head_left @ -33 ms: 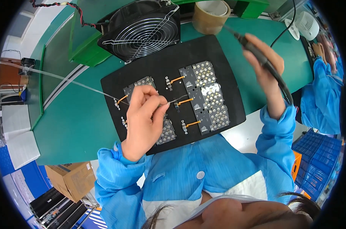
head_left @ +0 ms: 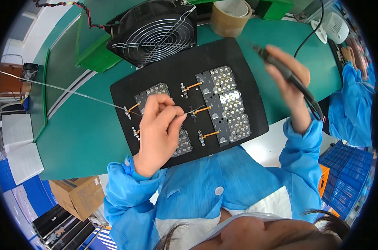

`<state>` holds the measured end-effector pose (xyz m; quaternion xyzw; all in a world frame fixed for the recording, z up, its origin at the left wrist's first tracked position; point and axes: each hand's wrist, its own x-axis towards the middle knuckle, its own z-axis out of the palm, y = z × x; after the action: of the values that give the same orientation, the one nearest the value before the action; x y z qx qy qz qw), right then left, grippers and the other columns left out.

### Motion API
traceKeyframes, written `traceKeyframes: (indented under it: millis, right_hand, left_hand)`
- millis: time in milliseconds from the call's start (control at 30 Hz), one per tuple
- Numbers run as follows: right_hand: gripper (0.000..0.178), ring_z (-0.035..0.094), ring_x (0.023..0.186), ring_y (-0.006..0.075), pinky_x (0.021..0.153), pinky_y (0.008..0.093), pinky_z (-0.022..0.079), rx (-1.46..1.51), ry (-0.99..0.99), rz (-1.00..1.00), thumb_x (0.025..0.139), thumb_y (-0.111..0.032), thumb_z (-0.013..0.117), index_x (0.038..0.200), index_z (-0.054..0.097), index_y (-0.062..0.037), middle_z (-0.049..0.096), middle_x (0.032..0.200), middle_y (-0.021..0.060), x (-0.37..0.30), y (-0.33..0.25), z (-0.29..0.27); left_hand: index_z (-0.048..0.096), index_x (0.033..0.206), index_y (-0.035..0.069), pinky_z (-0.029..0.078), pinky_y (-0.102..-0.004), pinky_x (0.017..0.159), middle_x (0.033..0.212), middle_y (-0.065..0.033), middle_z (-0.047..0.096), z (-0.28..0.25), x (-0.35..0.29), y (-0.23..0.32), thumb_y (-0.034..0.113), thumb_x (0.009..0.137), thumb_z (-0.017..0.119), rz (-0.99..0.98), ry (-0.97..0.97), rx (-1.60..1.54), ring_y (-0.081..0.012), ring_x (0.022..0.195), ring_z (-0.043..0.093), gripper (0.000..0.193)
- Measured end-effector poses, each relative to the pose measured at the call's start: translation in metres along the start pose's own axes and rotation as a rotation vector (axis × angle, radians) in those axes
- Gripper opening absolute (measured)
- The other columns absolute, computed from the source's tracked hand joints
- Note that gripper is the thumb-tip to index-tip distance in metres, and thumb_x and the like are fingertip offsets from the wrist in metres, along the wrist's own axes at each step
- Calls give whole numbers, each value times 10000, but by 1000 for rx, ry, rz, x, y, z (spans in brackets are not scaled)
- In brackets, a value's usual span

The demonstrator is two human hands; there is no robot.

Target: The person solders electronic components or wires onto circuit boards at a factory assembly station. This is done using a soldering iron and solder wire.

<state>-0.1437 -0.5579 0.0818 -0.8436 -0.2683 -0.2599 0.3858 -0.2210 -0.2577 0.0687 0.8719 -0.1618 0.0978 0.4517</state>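
Note:
My left hand (head_left: 159, 135) hovers over the black mat, thumb and forefinger pinched on a thin solder wire (head_left: 84, 95). The wire runs in from the far left, and its free end reaches past my fingertips toward the middle orange flex strip (head_left: 203, 110). My right hand (head_left: 289, 75), raised to the right of the mat, grips a black soldering iron (head_left: 298, 81); its tip is blurred. Three joined circuit boards (head_left: 232, 105) with round studs lie on the right, each with an orange strip to a small metal part. More boards (head_left: 157, 88) lie partly hidden behind my left hand.
A black fan (head_left: 159, 39) with a wire guard stands behind the black mat (head_left: 251, 83). To its right is a roll of tape (head_left: 226, 29) on the green table (head_left: 276, 35). A person's blue sleeve (head_left: 350, 112) shows at the far right. A cardboard box (head_left: 78, 198) stands lower left.
The soldering iron has tilted slightly, its tip end shifting a little. The solder wire's free end has risen slightly and its long run at the left has dipped. The boards stay put.

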Motion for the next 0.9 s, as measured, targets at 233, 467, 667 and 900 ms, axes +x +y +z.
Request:
traceKeyframes:
  millis: [233, 467, 667, 900]
  right_hand:
    - [289, 613, 537, 228, 483, 305, 442, 355, -309, 6, 733, -160, 771, 957, 683, 0, 634, 657, 104, -38, -32, 8]
    - [315, 603, 534, 227, 479, 297, 426, 330, -336, 25, 737, -156, 745, 954, 667, 58, 609, 638, 123, -46, -33, 15]
    - [319, 602, 536, 230, 477, 306, 422, 371, -286, 5, 727, -148, 750, 957, 666, 56, 604, 633, 120, -50, -31, 19]
    - [287, 624, 550, 221, 493, 297, 455, 354, -320, 15, 742, -141, 765, 971, 677, 9, 637, 663, 104, -46, -31, 18]
  left_hand:
    - [624, 847, -11, 471, -266, 641, 972, -92, 499, 6, -7, 8, -86, 756, 677, -19, -29, 55, -183, 778, 560, 130]
    - [620, 850, -10, 466, -266, 631, 975, -94, 499, 8, -9, 10, -91, 756, 670, -18, -35, 66, -179, 768, 556, 134]
    - [598, 849, -29, 457, -297, 560, 923, -103, 498, 14, -4, 8, -73, 764, 663, 79, 0, 68, -197, 667, 554, 116]
    - [594, 853, -22, 474, -315, 587, 928, -107, 505, 23, 1, 6, -72, 753, 664, 85, -11, 58, -219, 678, 569, 132]
